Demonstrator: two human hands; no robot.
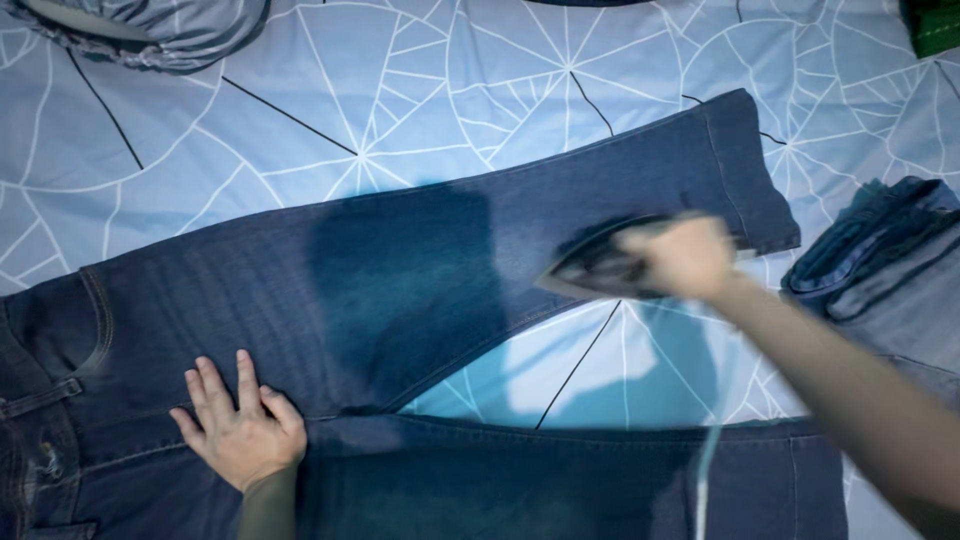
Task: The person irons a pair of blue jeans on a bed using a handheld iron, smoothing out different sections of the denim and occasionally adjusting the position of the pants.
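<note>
A pair of dark blue jeans (400, 270) lies spread flat, waist at the left, its two legs splayed apart toward the right. My left hand (240, 425) presses flat on the denim near the crotch, fingers apart. My right hand (685, 255) is closed on the handle of a dark clothes iron (595, 265), blurred by motion, which rests on the upper leg near the hem. The iron's pale cord (705, 470) hangs down over the lower leg.
Under the jeans is a light blue sheet (380, 100) with a white web pattern. Folded denim garments (885, 265) are stacked at the right edge. A bunched grey-blue cloth (150, 30) sits at the top left, a green item (935, 25) at the top right.
</note>
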